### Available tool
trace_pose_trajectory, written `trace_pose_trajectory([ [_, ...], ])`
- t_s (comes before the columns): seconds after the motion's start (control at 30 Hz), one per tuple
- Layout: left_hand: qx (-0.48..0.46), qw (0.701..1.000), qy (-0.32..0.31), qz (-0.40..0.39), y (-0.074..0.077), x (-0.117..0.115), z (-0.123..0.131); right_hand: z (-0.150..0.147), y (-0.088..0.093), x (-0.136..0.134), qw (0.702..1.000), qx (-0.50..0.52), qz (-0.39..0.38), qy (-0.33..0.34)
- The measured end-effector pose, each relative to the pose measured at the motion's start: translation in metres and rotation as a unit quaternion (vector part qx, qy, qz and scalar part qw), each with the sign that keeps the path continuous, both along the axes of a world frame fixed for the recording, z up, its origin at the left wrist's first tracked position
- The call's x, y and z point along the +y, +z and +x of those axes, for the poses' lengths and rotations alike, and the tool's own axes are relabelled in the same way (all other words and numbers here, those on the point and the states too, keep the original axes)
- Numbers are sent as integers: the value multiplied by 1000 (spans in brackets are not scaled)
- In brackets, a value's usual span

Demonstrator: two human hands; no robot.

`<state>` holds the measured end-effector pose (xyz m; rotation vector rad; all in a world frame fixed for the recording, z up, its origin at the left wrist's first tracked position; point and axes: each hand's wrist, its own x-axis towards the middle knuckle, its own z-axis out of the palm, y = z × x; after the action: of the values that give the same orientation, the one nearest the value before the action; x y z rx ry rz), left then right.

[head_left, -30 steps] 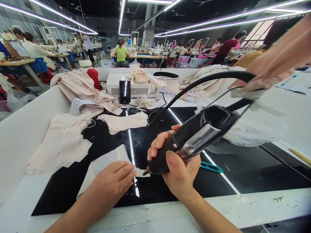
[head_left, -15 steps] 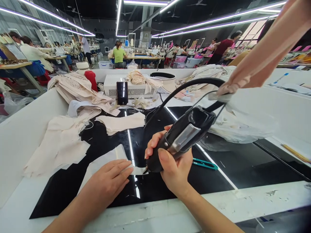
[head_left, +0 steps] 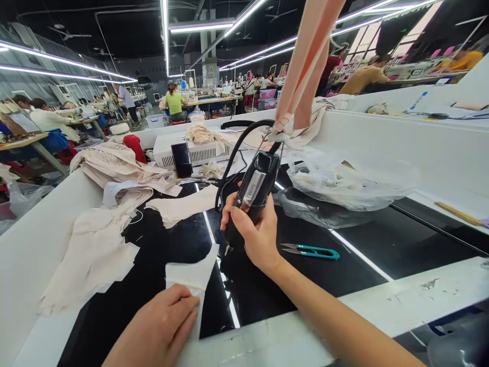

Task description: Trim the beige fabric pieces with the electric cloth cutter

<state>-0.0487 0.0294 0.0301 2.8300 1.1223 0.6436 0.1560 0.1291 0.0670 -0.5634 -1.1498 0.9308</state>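
My right hand [head_left: 260, 232] is wrapped round a black corded hand tool [head_left: 254, 188] with a metal plate on its side and a small tip pointing down. A pale pink cloth strip [head_left: 305, 66] tied at its top runs upward. The tip is above the black glossy board [head_left: 301, 285], apart from the cloth. My left hand [head_left: 162, 321] rests on a cream fabric piece [head_left: 191, 272] with a curved edge, its fingers pressed together on the cloth; the thumb is hidden. Teal thread snips [head_left: 315, 252] lie right of my right hand.
Cream fabric pieces [head_left: 89, 250] are stacked at the left, with another piece [head_left: 185, 205] further back. A phone [head_left: 182, 159] leans against a white vented box [head_left: 164, 153]. A clear plastic bag [head_left: 351, 183] and a pencil [head_left: 460, 214] lie at the right. Low white walls [head_left: 382, 137] edge the table.
The tool has lifted off the fabric piece and moved back, more upright. My left hand has drawn the piece nearer and turned it. The view has shifted to the right.
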Motion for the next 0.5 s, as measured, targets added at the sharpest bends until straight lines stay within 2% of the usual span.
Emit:
trace_pose_trajectory([
  [0.1, -11, 996, 32, -80, 3, 2, 3, -4, 1, -7, 1000, 3, -11, 19],
  [0.17, -11, 995, 43, -84, 5, 11, 5, -6, 0, -12, 999, 4, -16, 29],
  [0.37, 6, 993, -39, -107, 13, 54, 10, -14, -2, -19, 999, 7, -15, 38],
  [0.5, 48, 988, -53, -139, 8, 68, 8, -19, -2, -21, 999, 3, -14, 43],
])
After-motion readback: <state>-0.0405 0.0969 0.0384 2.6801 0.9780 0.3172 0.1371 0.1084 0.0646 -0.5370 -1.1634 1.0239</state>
